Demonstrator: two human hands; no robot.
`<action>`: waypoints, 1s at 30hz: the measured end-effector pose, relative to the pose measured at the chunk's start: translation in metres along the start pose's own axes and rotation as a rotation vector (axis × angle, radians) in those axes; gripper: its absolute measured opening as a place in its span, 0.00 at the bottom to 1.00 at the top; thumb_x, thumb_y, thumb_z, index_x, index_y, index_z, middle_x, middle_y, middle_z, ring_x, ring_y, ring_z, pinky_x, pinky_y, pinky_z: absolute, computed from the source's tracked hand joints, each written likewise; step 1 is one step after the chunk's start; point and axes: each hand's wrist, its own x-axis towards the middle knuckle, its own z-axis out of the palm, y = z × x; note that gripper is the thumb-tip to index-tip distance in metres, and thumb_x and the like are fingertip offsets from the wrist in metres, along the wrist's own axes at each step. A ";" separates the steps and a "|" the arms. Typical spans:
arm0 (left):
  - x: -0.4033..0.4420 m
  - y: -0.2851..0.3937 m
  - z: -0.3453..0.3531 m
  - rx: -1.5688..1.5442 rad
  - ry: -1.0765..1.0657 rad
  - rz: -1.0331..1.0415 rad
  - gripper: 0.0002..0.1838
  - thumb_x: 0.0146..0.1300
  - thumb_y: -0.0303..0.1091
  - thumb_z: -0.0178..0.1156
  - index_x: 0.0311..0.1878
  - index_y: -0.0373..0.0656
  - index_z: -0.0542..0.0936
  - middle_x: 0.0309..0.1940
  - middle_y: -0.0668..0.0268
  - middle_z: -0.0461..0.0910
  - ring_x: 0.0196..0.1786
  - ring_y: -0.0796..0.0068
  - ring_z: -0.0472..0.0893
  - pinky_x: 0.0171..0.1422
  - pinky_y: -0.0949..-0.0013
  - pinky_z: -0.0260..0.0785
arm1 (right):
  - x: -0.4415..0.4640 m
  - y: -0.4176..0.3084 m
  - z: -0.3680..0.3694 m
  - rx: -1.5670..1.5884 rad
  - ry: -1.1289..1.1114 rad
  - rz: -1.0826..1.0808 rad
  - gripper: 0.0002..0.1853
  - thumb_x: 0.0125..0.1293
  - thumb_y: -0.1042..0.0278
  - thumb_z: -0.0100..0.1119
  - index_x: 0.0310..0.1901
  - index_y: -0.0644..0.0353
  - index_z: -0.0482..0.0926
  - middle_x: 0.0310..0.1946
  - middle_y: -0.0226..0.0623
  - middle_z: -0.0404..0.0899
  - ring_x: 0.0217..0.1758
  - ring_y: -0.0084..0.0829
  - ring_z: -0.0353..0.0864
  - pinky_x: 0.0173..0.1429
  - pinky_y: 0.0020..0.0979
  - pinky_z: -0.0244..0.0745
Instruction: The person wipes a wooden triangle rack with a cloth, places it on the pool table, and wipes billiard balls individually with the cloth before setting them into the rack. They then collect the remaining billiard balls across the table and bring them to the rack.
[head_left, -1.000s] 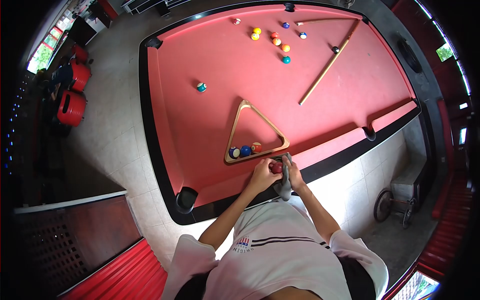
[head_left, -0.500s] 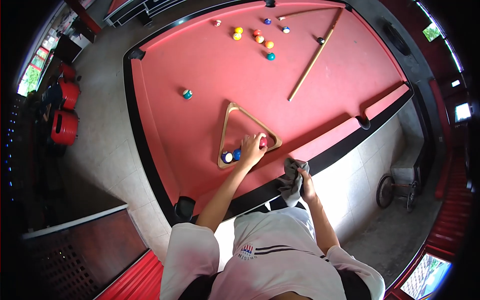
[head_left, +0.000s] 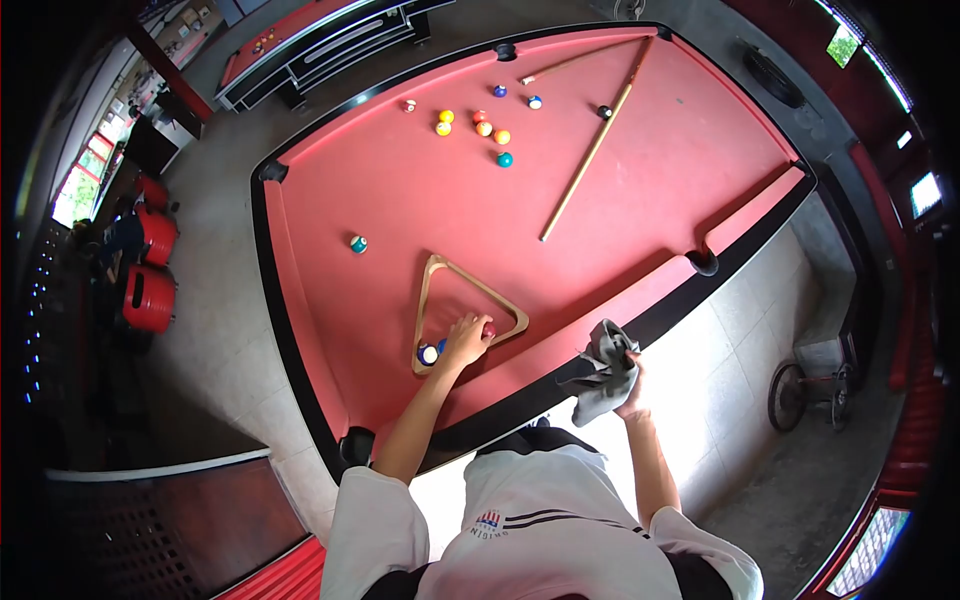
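Observation:
Inside the wooden triangle rack (head_left: 424, 300) on the pink cloth, my left hand (head_left: 465, 342) has its fingers closed round a red billiard ball (head_left: 489, 330). Close by that hand, at the rack's near-left corner, lie a white-and-dark-blue striped ball (head_left: 428, 354) and a blue ball (head_left: 442, 346) that the hand partly covers. My right hand (head_left: 632, 390) grips a crumpled grey cloth (head_left: 606, 375) over the table's near edge.
A teal striped ball (head_left: 359, 244) sits left of the rack. Several balls are scattered farther up the pool table (head_left: 400, 200), with a cue stick (head_left: 590, 150) on the right. A corner pocket (head_left: 357, 446) and a side pocket (head_left: 703, 262) open along the near rail.
The camera has tilted up, so the table sits lower and another table shows at the back. My left hand stays at the red ball; the cloth in my right hand has shifted right and been turned.

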 end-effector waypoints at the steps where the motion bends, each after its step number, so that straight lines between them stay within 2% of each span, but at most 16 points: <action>1: 0.000 0.004 -0.005 0.013 -0.005 -0.003 0.21 0.58 0.36 0.63 0.55 0.46 0.75 0.50 0.54 0.75 0.55 0.48 0.75 0.57 0.47 0.68 | 0.003 -0.005 0.000 0.013 -0.006 -0.012 0.28 0.61 0.47 0.55 0.58 0.56 0.74 0.52 0.39 0.79 0.53 0.40 0.78 0.59 0.45 0.73; 6: -0.013 0.008 -0.025 -0.013 -0.005 0.023 0.21 0.58 0.35 0.63 0.55 0.43 0.77 0.48 0.52 0.79 0.52 0.52 0.78 0.56 0.53 0.71 | 0.012 -0.005 -0.003 0.080 -0.042 0.009 0.27 0.61 0.47 0.56 0.57 0.55 0.75 0.51 0.37 0.79 0.52 0.40 0.78 0.58 0.44 0.73; 9: -0.011 -0.009 -0.054 -0.277 -0.216 -0.091 0.18 0.58 0.33 0.63 0.52 0.38 0.79 0.45 0.49 0.82 0.50 0.55 0.81 0.55 0.59 0.73 | 0.021 -0.001 -0.007 0.126 -0.052 -0.006 0.26 0.62 0.46 0.54 0.56 0.54 0.76 0.51 0.37 0.80 0.51 0.40 0.79 0.57 0.44 0.75; 10: -0.008 -0.036 -0.048 -0.287 -0.099 -0.001 0.17 0.58 0.33 0.62 0.49 0.35 0.81 0.43 0.48 0.83 0.47 0.59 0.83 0.53 0.62 0.74 | 0.027 0.006 -0.019 0.127 -0.051 -0.032 0.27 0.62 0.44 0.53 0.57 0.53 0.76 0.52 0.37 0.80 0.50 0.40 0.80 0.55 0.44 0.76; 11: -0.010 -0.038 -0.065 -0.324 -0.071 -0.042 0.15 0.59 0.33 0.62 0.47 0.35 0.81 0.41 0.50 0.83 0.45 0.61 0.83 0.52 0.62 0.74 | 0.031 0.010 -0.026 0.129 -0.047 -0.060 0.28 0.63 0.43 0.51 0.58 0.52 0.76 0.52 0.37 0.80 0.49 0.40 0.81 0.54 0.44 0.77; 12: -0.005 -0.063 -0.071 -0.302 -0.016 -0.020 0.13 0.60 0.33 0.62 0.45 0.36 0.81 0.40 0.51 0.83 0.44 0.62 0.84 0.50 0.62 0.74 | 0.030 0.012 -0.021 0.264 -0.023 -0.084 0.21 0.61 0.55 0.60 0.51 0.58 0.76 0.45 0.37 0.80 0.46 0.37 0.79 0.56 0.42 0.76; 16: 0.007 -0.129 -0.112 -0.272 0.196 -0.081 0.07 0.60 0.31 0.62 0.39 0.39 0.81 0.35 0.56 0.84 0.40 0.64 0.84 0.45 0.64 0.75 | 0.024 0.020 -0.004 0.280 -0.012 -0.123 0.21 0.60 0.56 0.60 0.51 0.59 0.76 0.45 0.37 0.79 0.47 0.37 0.79 0.57 0.42 0.76; 17: 0.009 -0.151 -0.121 -0.253 0.244 -0.063 0.08 0.59 0.31 0.62 0.40 0.39 0.81 0.35 0.56 0.84 0.40 0.63 0.83 0.45 0.65 0.74 | 0.025 0.024 0.000 0.262 -0.011 -0.124 0.21 0.60 0.56 0.60 0.51 0.59 0.75 0.46 0.37 0.79 0.47 0.37 0.79 0.57 0.42 0.76; 19: 0.012 -0.185 -0.134 -0.229 0.308 -0.154 0.08 0.57 0.31 0.63 0.39 0.39 0.81 0.34 0.57 0.84 0.39 0.62 0.84 0.44 0.64 0.75 | 0.025 0.037 0.012 0.233 0.001 -0.133 0.22 0.60 0.56 0.60 0.52 0.59 0.75 0.46 0.38 0.79 0.47 0.37 0.79 0.57 0.42 0.76; 22: 0.024 -0.228 -0.146 -0.162 0.347 -0.266 0.12 0.55 0.31 0.65 0.42 0.38 0.80 0.37 0.54 0.82 0.43 0.57 0.82 0.49 0.60 0.75 | 0.027 0.059 0.028 0.208 0.027 -0.159 0.22 0.59 0.56 0.60 0.52 0.60 0.75 0.46 0.38 0.79 0.47 0.37 0.79 0.57 0.42 0.76; 25: 0.048 -0.268 -0.144 -0.088 0.380 -0.354 0.18 0.54 0.32 0.66 0.47 0.36 0.77 0.44 0.48 0.79 0.51 0.52 0.78 0.57 0.56 0.72 | 0.029 0.085 0.043 0.187 0.060 -0.181 0.23 0.59 0.56 0.61 0.52 0.60 0.75 0.46 0.39 0.79 0.47 0.37 0.79 0.58 0.42 0.76; 26: 0.053 -0.269 -0.151 -0.108 0.353 -0.349 0.26 0.53 0.33 0.66 0.55 0.36 0.72 0.52 0.43 0.73 0.61 0.47 0.70 0.65 0.55 0.65 | 0.030 0.096 0.048 0.184 0.075 -0.188 0.23 0.59 0.57 0.61 0.52 0.60 0.74 0.46 0.39 0.79 0.47 0.37 0.79 0.58 0.42 0.76; 30: 0.093 -0.286 -0.155 0.151 0.441 -0.308 0.39 0.52 0.34 0.67 0.67 0.41 0.61 0.62 0.44 0.63 0.67 0.45 0.61 0.71 0.48 0.58 | 0.026 0.130 0.062 0.154 0.137 -0.229 0.23 0.58 0.57 0.61 0.52 0.61 0.74 0.46 0.39 0.78 0.48 0.38 0.78 0.58 0.43 0.75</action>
